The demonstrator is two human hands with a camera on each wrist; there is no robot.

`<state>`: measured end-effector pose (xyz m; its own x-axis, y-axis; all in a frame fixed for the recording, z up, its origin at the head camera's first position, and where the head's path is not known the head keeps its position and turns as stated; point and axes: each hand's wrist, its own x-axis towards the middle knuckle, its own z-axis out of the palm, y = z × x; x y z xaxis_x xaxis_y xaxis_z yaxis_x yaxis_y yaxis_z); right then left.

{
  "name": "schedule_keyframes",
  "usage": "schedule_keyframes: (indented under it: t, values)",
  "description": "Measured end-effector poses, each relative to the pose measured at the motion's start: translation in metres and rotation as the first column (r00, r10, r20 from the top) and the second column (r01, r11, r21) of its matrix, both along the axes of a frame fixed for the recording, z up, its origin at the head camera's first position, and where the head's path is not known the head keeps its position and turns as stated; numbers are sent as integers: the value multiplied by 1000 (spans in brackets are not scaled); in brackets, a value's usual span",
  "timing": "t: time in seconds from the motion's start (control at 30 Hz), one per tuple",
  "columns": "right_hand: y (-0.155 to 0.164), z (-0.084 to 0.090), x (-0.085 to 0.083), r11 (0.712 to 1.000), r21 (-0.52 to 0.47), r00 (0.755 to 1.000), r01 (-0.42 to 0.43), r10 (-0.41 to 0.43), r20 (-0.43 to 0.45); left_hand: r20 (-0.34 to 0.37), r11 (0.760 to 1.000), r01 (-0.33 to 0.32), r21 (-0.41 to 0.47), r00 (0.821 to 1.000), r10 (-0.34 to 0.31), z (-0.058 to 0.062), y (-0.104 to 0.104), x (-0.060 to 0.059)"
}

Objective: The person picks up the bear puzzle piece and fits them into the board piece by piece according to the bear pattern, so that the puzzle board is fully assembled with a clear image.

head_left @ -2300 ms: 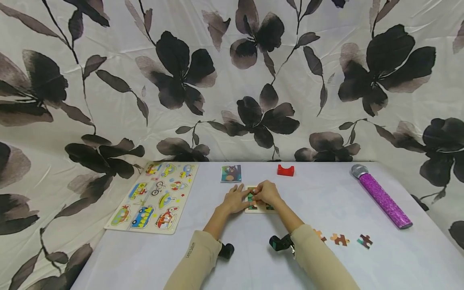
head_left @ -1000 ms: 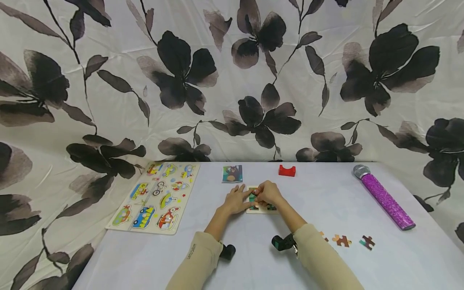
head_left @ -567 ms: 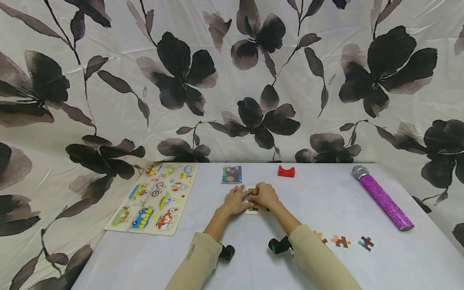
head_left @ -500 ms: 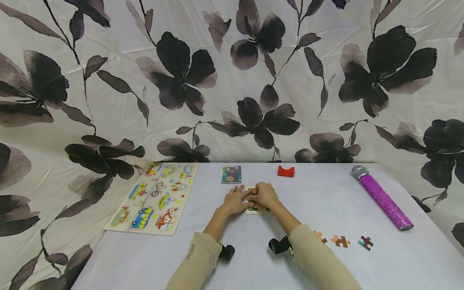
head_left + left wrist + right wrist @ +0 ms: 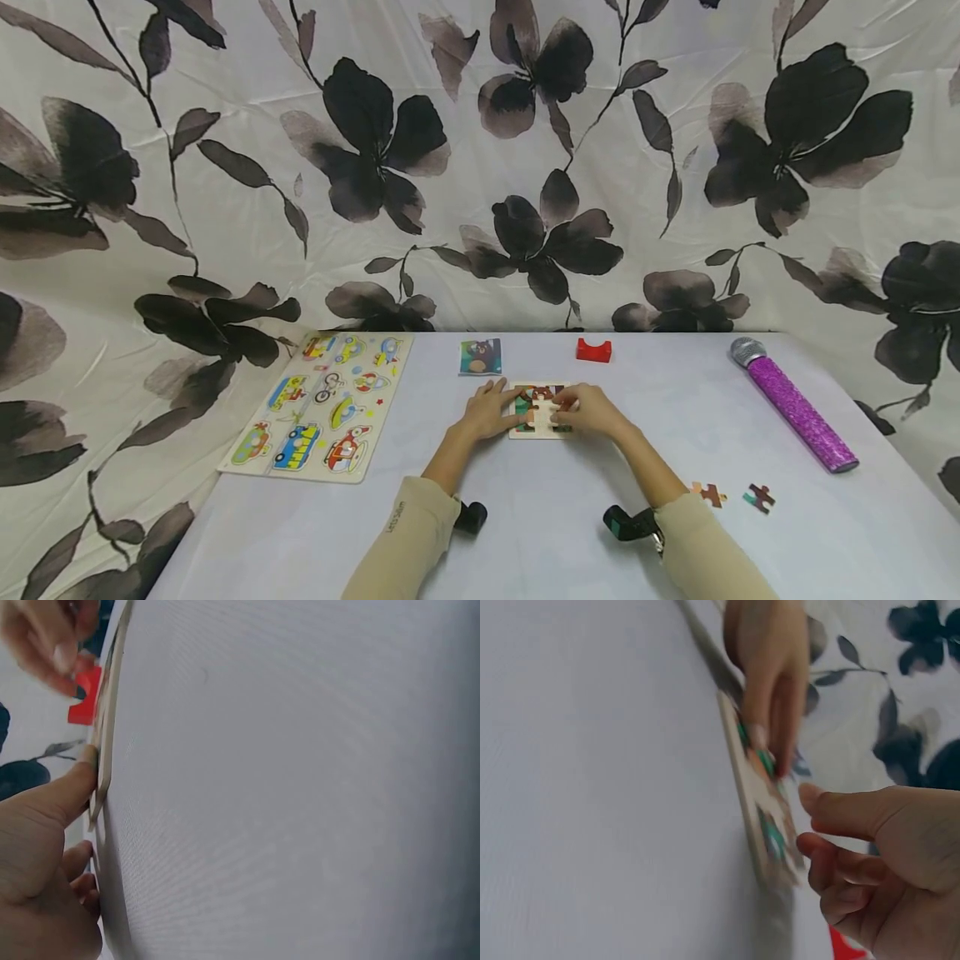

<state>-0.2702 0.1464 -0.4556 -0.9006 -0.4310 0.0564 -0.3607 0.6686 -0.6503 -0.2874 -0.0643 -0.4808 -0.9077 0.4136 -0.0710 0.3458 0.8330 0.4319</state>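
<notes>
A small bear jigsaw puzzle (image 5: 542,418) lies in its wooden tray, its top row and sides filled with pieces, the bare wood showing at the middle and lower middle. My left hand (image 5: 486,412) rests on the tray's left edge with fairly straight fingers; in the left wrist view its thumb (image 5: 79,780) presses the near edge. Over the tray's right side is my right hand (image 5: 592,410), fingers loosely bent. In the right wrist view its thumb (image 5: 840,811) and index finger stand apart, nothing visible between them. Two loose puzzle pieces (image 5: 709,494) (image 5: 760,498) lie near my right sleeve.
A board of vehicle pictures (image 5: 318,408) lies at the left. Behind the tray are a small bear picture card (image 5: 481,357) and a red notched block (image 5: 594,351). A glittery purple microphone (image 5: 798,408) lies at the right. A floral cloth hangs behind the table.
My right hand has moved from the tray's upper left to its right side, uncovering the bear pieces. The right sleeve now covers where another loose piece lay. My left hand stays put.
</notes>
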Motion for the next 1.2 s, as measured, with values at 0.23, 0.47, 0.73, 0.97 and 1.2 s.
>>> schedule_keyframes:
  t: [0.23,0.47,0.73,0.97,1.2]
  values:
    - [63,6,33,993,77,991,93,-100,85,2,1000,-3,14,1000,3,-1,0,-1]
    - [101,4,68,981,114,977,159,-173,121,2,1000,-9,15,1000,9,-1,0,1]
    - [115,0,94,979,165,983,123,-143,115,25,999,-26,34,999,25,-9,0,-9]
    - [120,-2,104,993,102,993,58,-68,97,8,998,-14,58,1000,14,-24,-4,-16]
    - [122,-3,103,998,19,994,63,-65,91,-1,1000,-20,18,1000,20,0,0,2]
